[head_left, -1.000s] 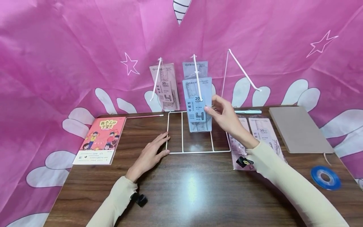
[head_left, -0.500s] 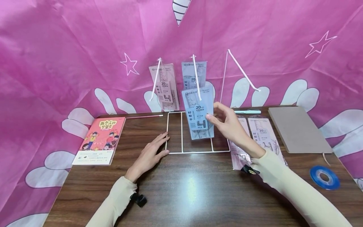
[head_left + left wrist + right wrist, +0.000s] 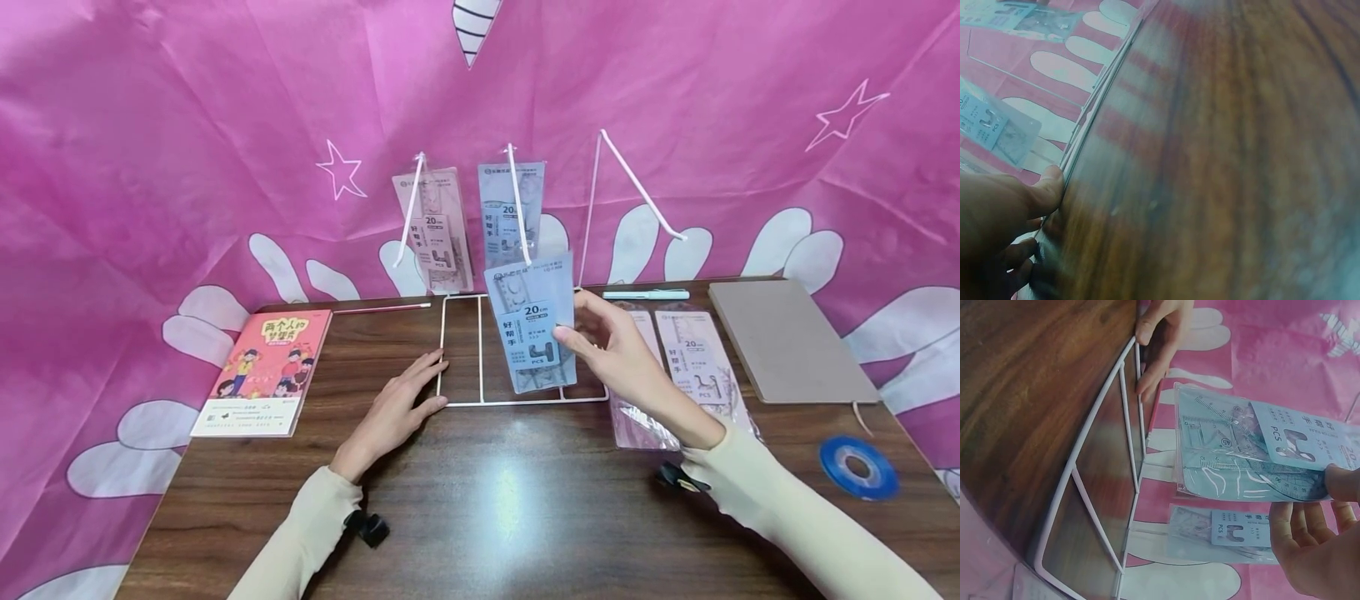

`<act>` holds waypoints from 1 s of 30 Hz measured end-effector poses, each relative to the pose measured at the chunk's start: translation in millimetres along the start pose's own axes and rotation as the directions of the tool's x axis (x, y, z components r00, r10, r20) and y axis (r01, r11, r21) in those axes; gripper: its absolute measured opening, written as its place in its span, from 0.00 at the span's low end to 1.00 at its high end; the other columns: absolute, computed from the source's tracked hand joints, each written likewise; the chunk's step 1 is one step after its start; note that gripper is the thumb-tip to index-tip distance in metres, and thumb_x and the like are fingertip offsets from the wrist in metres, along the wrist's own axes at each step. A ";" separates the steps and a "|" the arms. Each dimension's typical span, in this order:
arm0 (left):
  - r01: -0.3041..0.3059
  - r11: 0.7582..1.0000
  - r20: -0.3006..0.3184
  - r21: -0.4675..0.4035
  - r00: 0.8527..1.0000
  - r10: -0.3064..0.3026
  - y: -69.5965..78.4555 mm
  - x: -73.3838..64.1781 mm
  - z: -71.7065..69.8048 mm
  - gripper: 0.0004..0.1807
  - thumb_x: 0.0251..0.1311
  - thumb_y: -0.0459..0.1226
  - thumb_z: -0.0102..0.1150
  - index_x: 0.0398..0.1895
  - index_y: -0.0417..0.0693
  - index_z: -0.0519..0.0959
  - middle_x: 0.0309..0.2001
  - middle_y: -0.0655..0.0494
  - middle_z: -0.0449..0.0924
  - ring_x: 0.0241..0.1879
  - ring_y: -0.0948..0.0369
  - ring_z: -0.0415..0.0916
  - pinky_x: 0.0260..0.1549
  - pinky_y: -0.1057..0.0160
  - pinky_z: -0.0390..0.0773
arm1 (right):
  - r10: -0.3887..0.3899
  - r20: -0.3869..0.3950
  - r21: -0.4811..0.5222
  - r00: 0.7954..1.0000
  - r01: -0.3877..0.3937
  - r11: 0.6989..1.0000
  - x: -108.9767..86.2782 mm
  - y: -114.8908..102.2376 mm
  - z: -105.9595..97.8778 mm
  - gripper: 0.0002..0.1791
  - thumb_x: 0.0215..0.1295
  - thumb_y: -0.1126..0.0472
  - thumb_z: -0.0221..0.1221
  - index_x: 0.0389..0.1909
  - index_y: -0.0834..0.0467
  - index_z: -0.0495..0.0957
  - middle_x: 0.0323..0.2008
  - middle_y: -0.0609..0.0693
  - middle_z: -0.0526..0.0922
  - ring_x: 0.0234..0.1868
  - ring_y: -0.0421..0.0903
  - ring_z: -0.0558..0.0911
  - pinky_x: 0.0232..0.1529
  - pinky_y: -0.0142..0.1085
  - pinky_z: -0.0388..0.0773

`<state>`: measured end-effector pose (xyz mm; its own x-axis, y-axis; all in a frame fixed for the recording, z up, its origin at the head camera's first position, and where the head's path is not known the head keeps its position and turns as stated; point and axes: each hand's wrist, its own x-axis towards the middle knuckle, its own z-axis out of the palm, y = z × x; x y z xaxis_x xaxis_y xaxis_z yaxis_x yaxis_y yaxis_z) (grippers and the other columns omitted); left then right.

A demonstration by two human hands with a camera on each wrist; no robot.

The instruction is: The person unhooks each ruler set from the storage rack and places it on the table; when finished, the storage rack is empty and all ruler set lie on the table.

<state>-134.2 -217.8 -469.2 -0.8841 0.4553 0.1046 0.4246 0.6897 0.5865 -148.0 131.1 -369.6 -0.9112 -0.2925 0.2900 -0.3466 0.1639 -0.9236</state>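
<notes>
The blue ruler packet (image 3: pixel 534 329) is tilted near the tip of the middle hook (image 3: pixel 520 208), its edge pinched by the right hand (image 3: pixel 622 350). Keeping it clear of the hook should avoid snagging; the left hand (image 3: pixel 393 412), fingers loosely extended against the rack base (image 3: pixel 481 350), can steady that.

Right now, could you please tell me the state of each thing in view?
Held blue packet: pinched in the right hand, tilted.
Rear blue packet: hanging on the middle hook.
Left pink packet: hanging on the left hook.
Two pink packets: lying on the table.
White rack: upright, left hand touching its base.
Red book: closed.
Gray notebook: closed.
Blue tape roll: lying flat.
Pen: lying flat.
Pencil: lying flat.
</notes>
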 end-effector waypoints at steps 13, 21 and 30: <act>-0.010 1.000 -0.009 -0.008 1.000 0.010 1.0 -0.1 -0.1 0.31 0.75 0.42 0.60 0.77 0.42 0.69 0.81 0.50 0.58 0.81 0.47 0.52 0.71 0.33 0.60 | -0.031 0.005 -0.033 1.000 0.031 0.999 -17.0 -8.1 -3.0 0.06 0.73 0.71 0.62 0.47 0.62 0.78 0.42 0.54 0.88 0.35 0.46 0.87 0.33 0.34 0.82; -0.013 1.000 -0.008 -0.011 1.000 0.013 0.5 -0.3 -0.4 0.31 0.75 0.42 0.61 0.77 0.42 0.69 0.81 0.49 0.58 0.81 0.47 0.51 0.71 0.33 0.59 | -0.051 0.014 -0.021 0.999 0.051 0.998 -21.9 -18.1 -0.7 0.06 0.72 0.72 0.62 0.45 0.62 0.76 0.40 0.55 0.87 0.33 0.44 0.84 0.32 0.33 0.81; -0.015 1.000 -0.005 -0.007 1.000 0.015 0.3 0.3 -0.6 0.31 0.75 0.42 0.61 0.77 0.42 0.69 0.81 0.49 0.58 0.81 0.46 0.52 0.70 0.33 0.60 | -0.039 0.084 -0.009 0.996 0.040 0.999 -21.4 -23.9 2.7 0.08 0.71 0.72 0.63 0.48 0.62 0.80 0.44 0.56 0.88 0.37 0.47 0.89 0.38 0.39 0.86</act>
<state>-134.4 -217.8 -468.5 -0.8785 0.4630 0.1179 0.4369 0.6787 0.5903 -119.7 130.9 -354.4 -0.8748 -0.3771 0.3040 -0.3849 0.1600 -0.9090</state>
